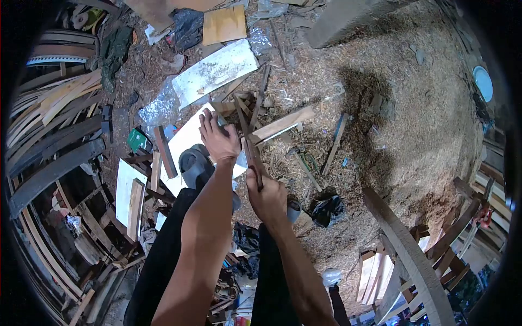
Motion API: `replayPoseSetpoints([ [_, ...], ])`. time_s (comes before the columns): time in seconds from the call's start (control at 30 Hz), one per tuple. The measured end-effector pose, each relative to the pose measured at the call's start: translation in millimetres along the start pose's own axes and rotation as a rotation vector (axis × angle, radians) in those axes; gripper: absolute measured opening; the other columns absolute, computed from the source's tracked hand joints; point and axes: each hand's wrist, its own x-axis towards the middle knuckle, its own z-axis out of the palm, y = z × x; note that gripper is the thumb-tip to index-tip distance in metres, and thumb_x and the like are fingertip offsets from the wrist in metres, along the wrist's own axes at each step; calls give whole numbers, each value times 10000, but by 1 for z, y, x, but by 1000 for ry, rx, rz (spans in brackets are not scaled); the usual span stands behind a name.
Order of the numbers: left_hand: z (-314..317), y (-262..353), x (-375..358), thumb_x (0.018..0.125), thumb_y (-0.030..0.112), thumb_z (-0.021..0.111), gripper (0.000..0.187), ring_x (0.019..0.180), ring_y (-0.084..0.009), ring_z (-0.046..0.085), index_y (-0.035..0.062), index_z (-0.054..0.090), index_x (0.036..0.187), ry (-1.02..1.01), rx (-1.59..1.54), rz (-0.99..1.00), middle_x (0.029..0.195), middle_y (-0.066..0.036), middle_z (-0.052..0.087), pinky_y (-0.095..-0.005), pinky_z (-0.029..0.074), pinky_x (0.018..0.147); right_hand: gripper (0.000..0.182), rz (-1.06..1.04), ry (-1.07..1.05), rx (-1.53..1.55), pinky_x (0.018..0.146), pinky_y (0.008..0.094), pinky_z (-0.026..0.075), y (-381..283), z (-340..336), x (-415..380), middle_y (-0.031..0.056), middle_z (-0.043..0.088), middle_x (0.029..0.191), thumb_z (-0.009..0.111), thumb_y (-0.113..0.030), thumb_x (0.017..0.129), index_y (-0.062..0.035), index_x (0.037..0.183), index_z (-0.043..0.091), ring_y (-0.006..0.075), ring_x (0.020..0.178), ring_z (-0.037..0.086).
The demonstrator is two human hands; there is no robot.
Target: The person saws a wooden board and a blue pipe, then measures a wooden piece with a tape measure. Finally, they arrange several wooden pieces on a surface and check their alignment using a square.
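Note:
My left hand (pixel 219 140) lies with its fingers stretched out on a white board (pixel 186 133) on the ground. In my right hand (pixel 267 196) is a narrow brown tool (pixel 252 157), the fingers wrapped round its near end; I cannot tell what kind it is. Its far end reaches past the board's right edge, close to a light wooden plank (pixel 283 124). A foot in a grey sandal (pixel 194 167) rests on the board just below my left hand.
Sawdust and shavings cover the ground. Another white sheet (pixel 217 73) and a yellowish board (pixel 224 25) lie farther off. Stacked timber (pixel 54 138) lines the left side. A long beam (pixel 405 244) slants across the lower right, and a black plastic bag (pixel 328 211) lies right of my right hand.

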Motion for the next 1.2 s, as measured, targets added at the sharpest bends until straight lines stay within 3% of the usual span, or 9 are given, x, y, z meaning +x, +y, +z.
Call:
replayPoseSetpoints([
  [0.27, -2, 3, 1, 773, 173, 534, 536, 1378, -398, 312, -60, 511, 1255, -30, -19, -36, 1437, -217, 419, -524, 235, 1121, 510, 15, 121, -136, 596, 476, 466, -23, 12, 5, 240, 575, 594, 539, -426, 927, -1, 665, 641, 426, 595, 610],
  [0.37, -3, 4, 3, 770, 172, 532, 541, 1382, -396, 306, -59, 510, 1259, -33, -28, -35, 1443, -215, 411, -526, 230, 1124, 497, 102, -52, -101, 701, 536, 521, -22, 0, 2, 303, 634, 736, 521, -455, 928, -2, 828, 697, 491, 741, 639],
  [0.7, -4, 2, 0, 774, 206, 519, 580, 1403, -384, 280, -34, 485, 1300, -44, -41, -32, 1472, -203, 381, -530, 204, 1139, 425, 185, -43, -118, 600, 512, 522, -40, -63, -108, 284, 600, 620, 581, -348, 924, 64, 881, 675, 472, 616, 627],
  [0.77, -5, 3, 0, 774, 209, 518, 586, 1405, -383, 279, -32, 481, 1307, -54, -47, -33, 1473, -202, 380, -531, 203, 1139, 476, 105, -4, -171, 436, 409, 399, -39, -64, -107, 197, 507, 464, 586, -327, 937, 62, 666, 632, 290, 418, 587],
  [0.87, -5, 3, 2, 772, 211, 521, 602, 1410, -379, 273, -38, 472, 1317, -67, -39, -48, 1475, -202, 377, -533, 199, 1140, 486, 101, -1, -120, 428, 415, 393, -33, -59, -107, 193, 504, 459, 593, -321, 932, 62, 633, 610, 270, 412, 585],
  [0.9, -5, 3, 2, 772, 211, 522, 602, 1412, -379, 270, -43, 472, 1315, -74, -33, -51, 1475, -202, 377, -533, 199, 1140, 486, 103, -4, -125, 428, 415, 393, -35, -61, -106, 193, 504, 459, 593, -321, 932, 62, 633, 610, 270, 412, 585],
  [0.97, -6, 3, 1, 771, 211, 523, 602, 1413, -378, 268, -47, 472, 1313, -83, -27, -60, 1475, -202, 377, -533, 198, 1141, 398, 212, -61, -169, 547, 500, 512, -41, -67, -102, 281, 580, 580, 598, -332, 910, 54, 841, 667, 457, 573, 620],
  [1.1, -4, 6, 7, 772, 207, 522, 599, 1410, -384, 268, -54, 471, 1309, -75, -42, -45, 1472, -206, 379, -533, 194, 1141, 389, 225, -45, -193, 594, 501, 519, -25, -49, -75, 284, 583, 587, 591, -350, 910, 29, 884, 675, 462, 623, 629],
  [1.2, -7, 10, 1, 765, 179, 511, 579, 1403, -396, 271, -49, 479, 1297, -89, -14, -45, 1468, -204, 384, -536, 194, 1137, 433, 29, 80, -151, 547, 422, 481, 4, -19, -32, 221, 591, 581, 581, -385, 913, 7, 774, 703, 361, 582, 654],
])
